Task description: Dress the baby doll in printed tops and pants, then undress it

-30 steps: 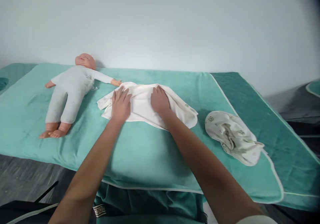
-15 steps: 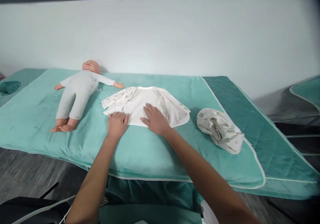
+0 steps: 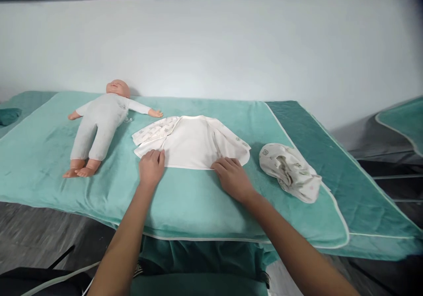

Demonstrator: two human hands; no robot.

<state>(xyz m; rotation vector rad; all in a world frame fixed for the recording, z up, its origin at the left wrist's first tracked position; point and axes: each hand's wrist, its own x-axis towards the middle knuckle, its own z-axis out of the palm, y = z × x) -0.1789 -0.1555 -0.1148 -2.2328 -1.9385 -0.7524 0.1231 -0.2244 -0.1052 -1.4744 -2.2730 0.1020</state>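
Observation:
A small white shirt [image 3: 191, 142] with printed sleeves lies spread on the teal blanket [image 3: 185, 199]. My left hand [image 3: 152, 167] has its fingers pressed together, closed on the shirt's near edge at the left. At the right part of that same edge, my right hand [image 3: 231, 176] is closed with its fingers curled on the hem. A doll [image 3: 102, 120] in a white body suit lies on its back at the left, arms spread. To the right of the shirt is a crumpled printed white cloth [image 3: 291, 172].
Behind the bed stands a white wall [image 3: 211, 49]. A darker teal cover [image 3: 350, 190] shows at the right, with another teal-covered surface [image 3: 403, 122] beyond it. A pale cable [image 3: 59, 279] runs at the lower left.
My right hand has moved right and nearer, from lying flat on the shirt's middle to its near hem, with the fingers now curled. My left hand has stayed at the left edge.

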